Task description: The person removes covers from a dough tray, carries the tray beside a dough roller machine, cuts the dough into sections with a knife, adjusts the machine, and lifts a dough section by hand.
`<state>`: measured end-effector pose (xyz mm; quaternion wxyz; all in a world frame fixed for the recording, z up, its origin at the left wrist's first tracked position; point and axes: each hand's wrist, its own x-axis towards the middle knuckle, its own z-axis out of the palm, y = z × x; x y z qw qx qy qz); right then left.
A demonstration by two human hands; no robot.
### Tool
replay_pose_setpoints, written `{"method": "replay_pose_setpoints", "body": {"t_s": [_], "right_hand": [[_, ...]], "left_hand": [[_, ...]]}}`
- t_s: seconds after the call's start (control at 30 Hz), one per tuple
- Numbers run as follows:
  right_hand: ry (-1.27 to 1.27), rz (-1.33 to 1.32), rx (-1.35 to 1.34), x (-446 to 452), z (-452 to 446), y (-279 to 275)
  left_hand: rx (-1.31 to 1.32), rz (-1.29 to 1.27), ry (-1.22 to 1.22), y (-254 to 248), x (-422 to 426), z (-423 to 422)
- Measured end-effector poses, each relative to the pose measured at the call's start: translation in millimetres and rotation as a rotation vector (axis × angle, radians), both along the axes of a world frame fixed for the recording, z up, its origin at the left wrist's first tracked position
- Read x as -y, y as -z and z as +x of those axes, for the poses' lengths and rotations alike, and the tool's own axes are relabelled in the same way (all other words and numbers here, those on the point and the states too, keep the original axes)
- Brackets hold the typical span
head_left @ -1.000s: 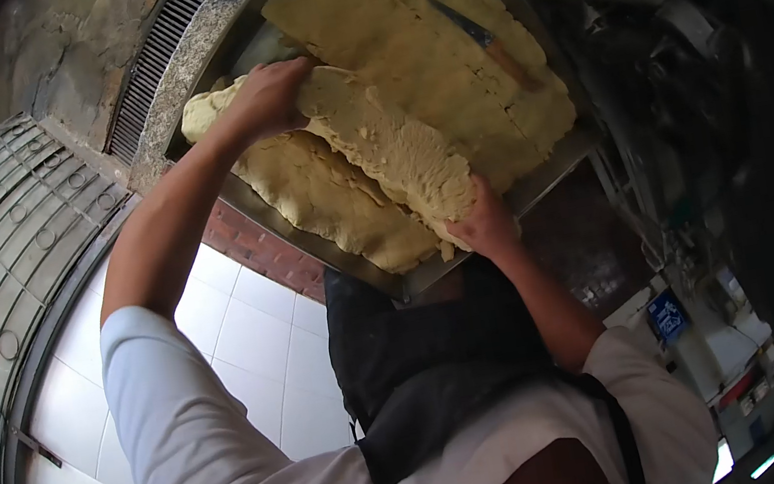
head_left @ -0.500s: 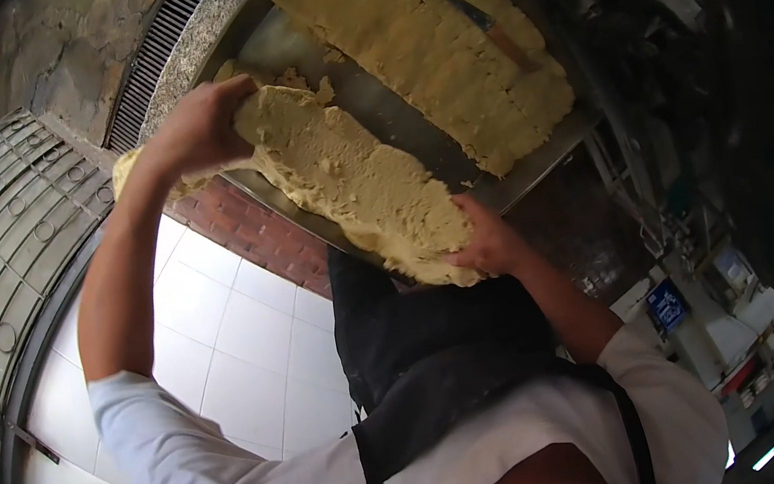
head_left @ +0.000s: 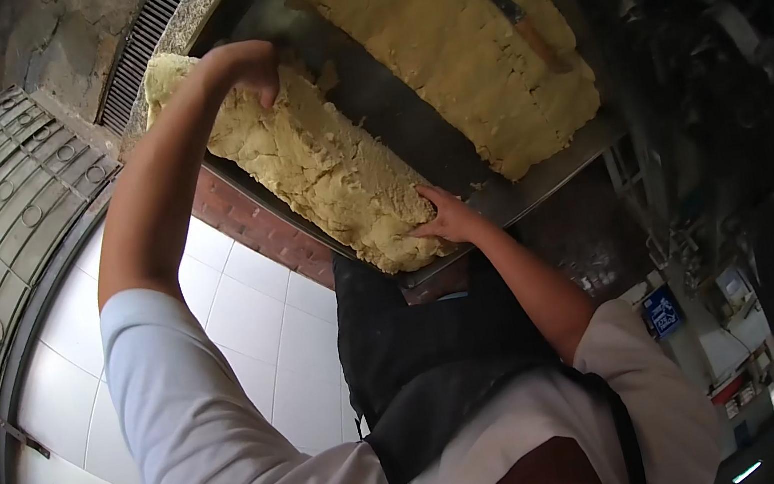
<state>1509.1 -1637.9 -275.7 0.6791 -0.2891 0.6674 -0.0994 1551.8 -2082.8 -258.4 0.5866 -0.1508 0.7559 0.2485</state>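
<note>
A long, thick strip of yellow dough [head_left: 325,171] lies along the near left side of a metal tray [head_left: 431,139]. My left hand [head_left: 250,66] rests over the strip's upper part, its thumb pointing down and its other fingers largely hidden. At the strip's lower right end, my right hand [head_left: 447,216] touches the dough with thumb and fingers apart. A wide flat slab of dough [head_left: 436,42] fills the tray's far right side. On that slab lies a knife [head_left: 528,32] with a wooden handle. Bare metal shows between the two doughs.
A stone ledge [head_left: 203,8] and a dark grate [head_left: 144,47] border the tray at the upper left. Red brick [head_left: 258,224] is below the tray's edge. A metal grille [head_left: 8,211] stands at the left, and dark equipment [head_left: 681,53] at the right.
The dough strip was lifted and folded over toward me, away from the slab, and now lies back in the tray. My left hand moved up and right; my right hand has loosened its hold.
</note>
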Motion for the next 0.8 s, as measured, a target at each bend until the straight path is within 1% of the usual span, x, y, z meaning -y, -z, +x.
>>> {"method": "replay_pose_setpoints", "body": {"t_s": [0.1,0.13,0.17,0.2,0.23,0.27,0.3,0.33,0.37,0.4,0.47,0.5,0.57,0.63,0.67,0.7,0.77,0.8], "right_hand": [[-0.144,-0.111,-0.084,16.2,-25.9,-27.1],[-0.060,-0.184,-0.126,28.4,-42.1,-40.0],[0.022,-0.255,-0.167,42.6,-61.7,-56.4],[0.102,-0.325,-0.209,52.8,-80.1,-67.1],[0.120,-0.416,-0.348,59.6,-100.5,-66.6],[0.137,-0.508,-0.487,67.6,-123.4,-62.9],[0.143,-0.544,-0.668,76.1,-145.4,-60.2],[0.148,-0.579,-0.847,86.3,-166.0,-58.4],[0.156,-0.591,-0.898,101.1,-186.9,-61.8],[0.164,-0.601,-0.947,112.9,-205.8,-62.2],[0.072,-0.494,-0.983,114.3,-233.1,-34.4],[0.026,-0.439,-1.000,111.5,-243.5,-21.3],[-0.011,-0.339,-0.930,118.2,-253.4,-17.4],[-0.016,-0.268,-0.881,117.9,-261.7,-10.8],[0.000,-0.248,-0.864,115.4,-263.1,-5.4],[0.021,-0.229,-0.848,112.8,-264.1,-1.3],[0.095,-0.211,-0.805,114.3,-261.5,-8.7],[0.129,-0.205,-0.784,114.7,-259.2,-13.3]], "left_hand": [[-0.397,-0.061,-0.038,-1.0,-5.3,28.2],[-0.326,-0.132,-0.016,-18.5,-13.4,23.4],[-0.308,-0.121,-0.073,-30.1,-20.5,17.8],[-0.372,-0.056,-0.238,-23.1,-24.0,21.4],[-0.436,0.012,-0.402,-13.9,-28.2,24.6],[-0.524,0.063,-0.573,-17.7,-35.9,19.8],[-0.701,0.053,-0.740,0.1,-45.6,18.9],[-0.810,-0.082,-0.918,18.7,-59.2,14.8],[-0.914,-0.219,-1.095,25.1,-69.2,1.4],[-0.869,-0.235,-1.295,32.5,-69.5,-11.9],[-0.749,-0.258,-1.696,35.2,-60.4,-44.4],[-0.641,-0.264,-1.699,38.1,-51.4,-58.1],[-0.421,-0.274,-1.694,54.8,-31.9,-82.9],[-0.628,-0.357,-1.821,93.6,-31.1,-84.6],[-0.733,-0.405,-1.877,98.5,-33.4,-82.5],[-0.782,-0.368,-1.896,101.2,-35.0,-77.6],[-0.892,-0.292,-1.926,87.7,-35.4,-71.9],[-0.929,-0.306,-1.905,86.6,-35.2,-71.6]]}}
